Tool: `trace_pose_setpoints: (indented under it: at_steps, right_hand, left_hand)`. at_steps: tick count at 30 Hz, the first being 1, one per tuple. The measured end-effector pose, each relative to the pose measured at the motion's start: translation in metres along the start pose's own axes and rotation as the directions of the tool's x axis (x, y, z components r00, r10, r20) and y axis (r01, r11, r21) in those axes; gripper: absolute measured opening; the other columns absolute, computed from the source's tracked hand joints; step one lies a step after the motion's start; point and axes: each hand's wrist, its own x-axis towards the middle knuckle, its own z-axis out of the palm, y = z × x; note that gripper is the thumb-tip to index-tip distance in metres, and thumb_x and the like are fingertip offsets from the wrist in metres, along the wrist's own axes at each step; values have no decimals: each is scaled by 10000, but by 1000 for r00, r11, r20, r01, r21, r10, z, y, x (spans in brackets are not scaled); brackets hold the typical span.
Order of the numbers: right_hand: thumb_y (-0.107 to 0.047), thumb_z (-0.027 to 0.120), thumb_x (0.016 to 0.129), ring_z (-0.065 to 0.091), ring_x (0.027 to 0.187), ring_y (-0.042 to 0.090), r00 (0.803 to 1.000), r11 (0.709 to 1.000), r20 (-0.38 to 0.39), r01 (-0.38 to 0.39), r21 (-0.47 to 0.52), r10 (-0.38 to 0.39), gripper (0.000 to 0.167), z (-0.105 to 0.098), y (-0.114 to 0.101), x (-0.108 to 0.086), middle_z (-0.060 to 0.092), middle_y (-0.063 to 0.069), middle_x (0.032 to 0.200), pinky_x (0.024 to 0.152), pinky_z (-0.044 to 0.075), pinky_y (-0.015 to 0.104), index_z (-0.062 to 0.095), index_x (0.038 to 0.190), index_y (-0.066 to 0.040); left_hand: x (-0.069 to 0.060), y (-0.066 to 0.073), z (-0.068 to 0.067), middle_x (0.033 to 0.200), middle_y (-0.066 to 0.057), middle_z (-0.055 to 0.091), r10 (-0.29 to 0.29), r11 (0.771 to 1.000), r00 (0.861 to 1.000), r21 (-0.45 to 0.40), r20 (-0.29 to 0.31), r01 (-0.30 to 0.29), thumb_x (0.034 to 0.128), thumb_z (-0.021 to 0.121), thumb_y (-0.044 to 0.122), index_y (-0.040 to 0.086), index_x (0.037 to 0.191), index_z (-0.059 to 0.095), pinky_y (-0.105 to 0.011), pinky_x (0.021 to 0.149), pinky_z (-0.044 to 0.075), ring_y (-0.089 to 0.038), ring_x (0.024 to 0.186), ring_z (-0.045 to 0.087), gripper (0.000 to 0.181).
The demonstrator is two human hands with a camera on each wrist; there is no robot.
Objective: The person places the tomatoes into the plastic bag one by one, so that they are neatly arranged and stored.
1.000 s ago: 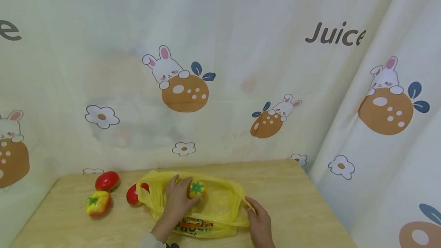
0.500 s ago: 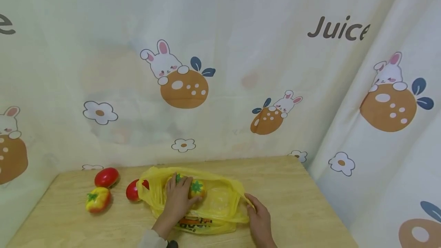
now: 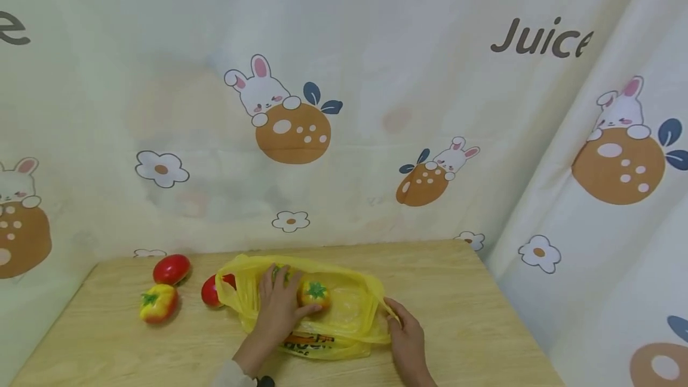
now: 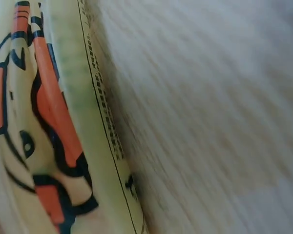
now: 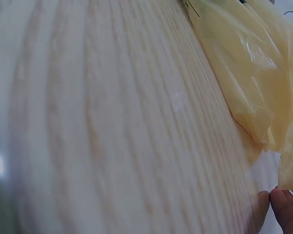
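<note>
A yellow plastic bag (image 3: 344, 348) with printed lettering lies on the table, its mouth spread. My left hand (image 3: 278, 306) reaches into it, fingers resting over a yellow bell pepper (image 3: 279, 272) that is mostly hidden, its green top showing between them. Beside the thumb sits a second yellow-orange bell pepper (image 3: 315, 292) with a green star-shaped top. At the bag's right end my right hand (image 3: 408, 339) pinches the rim between thumb and fingers. Those fingertips (image 5: 283, 207) appear in the right wrist view against the bag (image 5: 251, 68). The left wrist view shows only printed bag (image 4: 95, 146) and table.
Left of the bag, a yellow-and-red bell pepper (image 3: 159, 303) and a glossy red oval fruit (image 3: 172, 269) lie on the wooden table (image 3: 473, 297). Another red fruit (image 3: 211, 291) sits against the bag's left edge, partly covered. A printed curtain (image 3: 355, 196) hangs behind the table.
The head view has tilted slightly. My left hand stays inside the bag, its fingers shifting a little over the covered bell pepper. My right hand keeps pinching the rim.
</note>
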Motion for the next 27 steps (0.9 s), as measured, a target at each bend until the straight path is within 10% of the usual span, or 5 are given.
trace_pose_setpoints:
  at_steps: [7, 14, 17, 21, 27]
  right_hand:
    - [-5, 477, 963, 430, 1378, 333, 1000, 1000, -15, 17, 26, -16, 388, -1, -1, 2, 549, 165, 1408, 1122, 351, 527, 588, 1333, -38]
    - [10, 485, 958, 425, 1383, 332, 999, 999, -17, 30, 39, -30, 384, -1, -3, 4, 553, 163, 1403, 1130, 341, 522, 594, 1323, -30]
    - [0, 479, 961, 412, 1392, 332, 1000, 999, -14, 23, 47, -22, 384, -2, -4, 4, 546, 160, 1411, 1136, 330, 524, 591, 1326, -32]
    - [-7, 473, 962, 394, 1402, 342, 1000, 999, -15, 12, 50, -11, 390, -3, -4, 3, 532, 167, 1424, 1141, 317, 535, 578, 1337, -26]
    - [-9, 472, 964, 381, 1410, 341, 1000, 998, 6, -16, 57, 16, 398, -1, -1, -1, 512, 173, 1442, 1139, 320, 534, 567, 1349, -28]
  left_hand:
    - [-9, -9, -28, 1359, -247, 474, 41, 995, 981, -86, -190, -58, 840, 782, 289, 39, 1204, 625, -682, 1026, 300, -485, 1319, 313, 469]
    - [-30, -61, -80, 1293, -342, 448, -17, 997, 881, -76, -472, -22, 809, 734, 36, -80, 1120, 598, -656, 939, 248, -524, 1200, 338, 359]
    - [-46, -81, -104, 1355, -365, 378, -211, 977, 881, -118, -423, 177, 869, 673, 48, -107, 1144, 563, -672, 953, 210, -543, 1258, 265, 334]
    - [-59, -104, -123, 1425, -428, 211, -457, 889, 851, -118, -260, 442, 945, 597, 134, -137, 1246, 459, -721, 985, 149, -594, 1309, 134, 428]
    - [-65, -138, -127, 1460, -468, 71, -531, 847, 838, -51, -128, 529, 939, 633, 189, -143, 1370, 325, -784, 993, 163, -667, 1303, 109, 625]
